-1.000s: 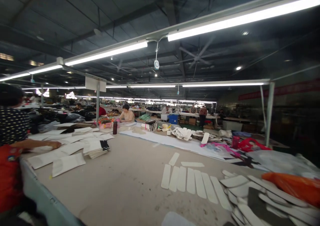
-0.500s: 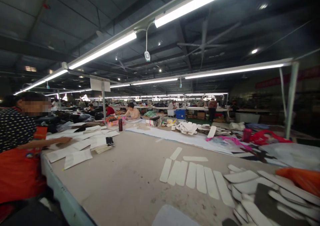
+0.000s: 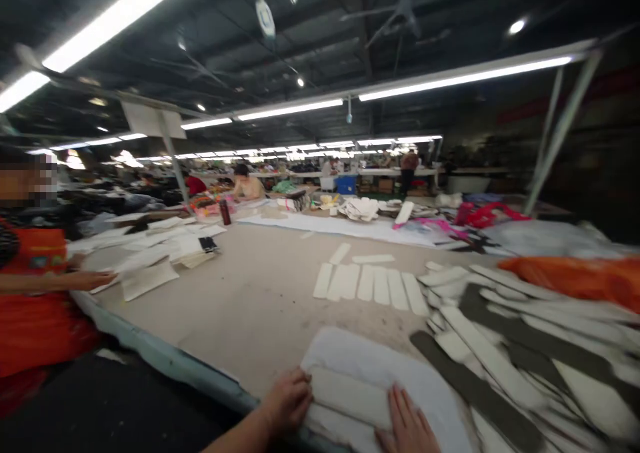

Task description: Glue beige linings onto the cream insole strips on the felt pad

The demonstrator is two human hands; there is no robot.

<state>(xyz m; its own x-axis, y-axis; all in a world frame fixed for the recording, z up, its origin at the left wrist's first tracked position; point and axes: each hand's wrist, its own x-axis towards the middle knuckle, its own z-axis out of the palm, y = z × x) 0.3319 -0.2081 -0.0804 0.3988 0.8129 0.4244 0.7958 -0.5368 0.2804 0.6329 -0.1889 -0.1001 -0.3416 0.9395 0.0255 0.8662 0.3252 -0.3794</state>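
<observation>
A white rectangular piece (image 3: pixel 350 397) lies on a pale rounded sheet (image 3: pixel 425 379) at the table's near edge. At the piece's left end is my left hand (image 3: pixel 289 399), its fingers curled and pressed together on that end. My right hand (image 3: pixel 407 421) rests flat over the right end, with its fingers stretched out. Beyond the sheet, several white strips (image 3: pixel 383 285) lie side by side on the table (image 3: pixel 250 306).
Heaped white and dark grey pieces (image 3: pixel 500 353) cover the right side, beside an orange bag (image 3: pixel 575 276). A person in an orange apron (image 3: pixel 37 319) stands at the left by papers (image 3: pixel 150 279). A dark red bottle (image 3: pixel 225 213) stands farther back.
The view has tilted down, and both my hands now show at the white piece on the pale sheet. The person at the left has shifted toward the picture's edge.
</observation>
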